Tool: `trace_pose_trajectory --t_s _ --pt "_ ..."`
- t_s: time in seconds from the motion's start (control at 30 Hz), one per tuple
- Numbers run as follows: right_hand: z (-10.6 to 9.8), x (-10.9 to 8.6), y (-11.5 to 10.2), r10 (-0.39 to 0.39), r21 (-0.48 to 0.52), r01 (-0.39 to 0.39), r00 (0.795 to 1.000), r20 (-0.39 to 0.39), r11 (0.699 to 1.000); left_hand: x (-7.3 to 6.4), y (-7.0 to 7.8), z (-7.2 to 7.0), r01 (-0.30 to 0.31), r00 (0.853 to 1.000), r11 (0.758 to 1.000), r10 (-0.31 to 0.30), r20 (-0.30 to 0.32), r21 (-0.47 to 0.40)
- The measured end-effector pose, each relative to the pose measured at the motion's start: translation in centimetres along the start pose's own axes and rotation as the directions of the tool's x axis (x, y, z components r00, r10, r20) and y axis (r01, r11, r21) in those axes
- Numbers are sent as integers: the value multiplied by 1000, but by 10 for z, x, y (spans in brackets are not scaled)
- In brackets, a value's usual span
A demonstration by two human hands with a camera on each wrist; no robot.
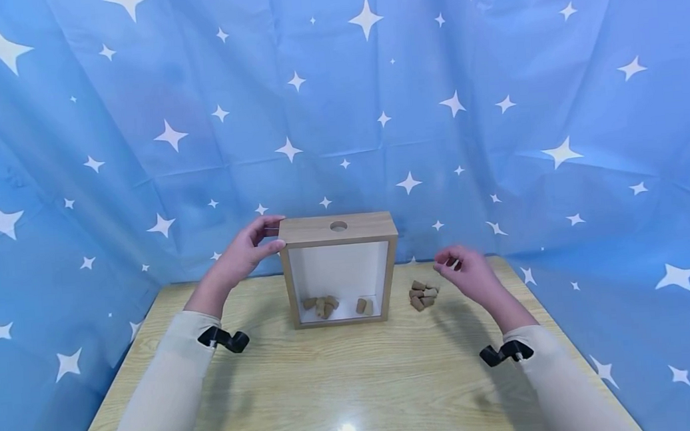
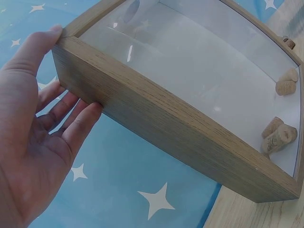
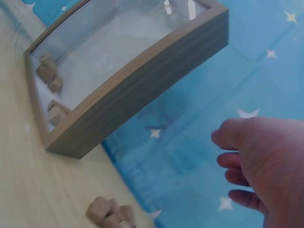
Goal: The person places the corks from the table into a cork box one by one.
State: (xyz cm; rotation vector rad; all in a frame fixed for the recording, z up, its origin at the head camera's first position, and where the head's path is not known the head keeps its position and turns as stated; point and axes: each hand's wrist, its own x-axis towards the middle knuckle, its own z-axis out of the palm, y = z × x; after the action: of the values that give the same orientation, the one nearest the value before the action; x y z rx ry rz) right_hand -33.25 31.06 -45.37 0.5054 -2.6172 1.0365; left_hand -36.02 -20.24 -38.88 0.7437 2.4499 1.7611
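A wooden shadow box (image 1: 336, 228) with a clear front and a round hole in its top stands upright on the table. Several wine corks (image 1: 323, 306) lie at its bottom inside, in two clusters. My left hand (image 1: 245, 250) grips the box's upper left corner; in the left wrist view the thumb is at the front edge and the fingertips (image 2: 90, 114) touch the side panel. To the right of the box lies a pile of loose corks (image 1: 423, 295). Above and right of that pile hovers my right hand (image 1: 468, 275), fingers loosely curled, with no cork visible in it.
The light wooden table (image 1: 332, 376) ends just behind the box, against a blue curtain (image 1: 337, 109) with white stars. The curtain also hangs along both sides. A black camera mount (image 1: 224, 339) is on the left wrist, another (image 1: 507, 352) on the right.
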Motion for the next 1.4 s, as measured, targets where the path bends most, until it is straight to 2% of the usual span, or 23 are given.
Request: trace_pose_trajectory --t_s 0.13,0.43,0.67,0.97,1.4 --pt "12 -8 11 10 -18 -9 1000 27 1000 0 1 -1 1 1000 1000 -1 2 -7" --pt "36 -17 30 -94 -67 97 994 51 993 0 1 -1 3 1000 1000 -3 4 -16" --pt "53 -26 41 -86 -84 95 991 105 992 0 -1 -1 -7 1000 1000 7 -2 -3" --pt "63 -32 49 -63 -66 73 987 148 995 -1 0 0 1 1000 1000 -1 -7 5" --pt "77 -35 59 -83 -162 100 991 107 982 -1 1 1 3 1000 1000 -3 -4 -2"
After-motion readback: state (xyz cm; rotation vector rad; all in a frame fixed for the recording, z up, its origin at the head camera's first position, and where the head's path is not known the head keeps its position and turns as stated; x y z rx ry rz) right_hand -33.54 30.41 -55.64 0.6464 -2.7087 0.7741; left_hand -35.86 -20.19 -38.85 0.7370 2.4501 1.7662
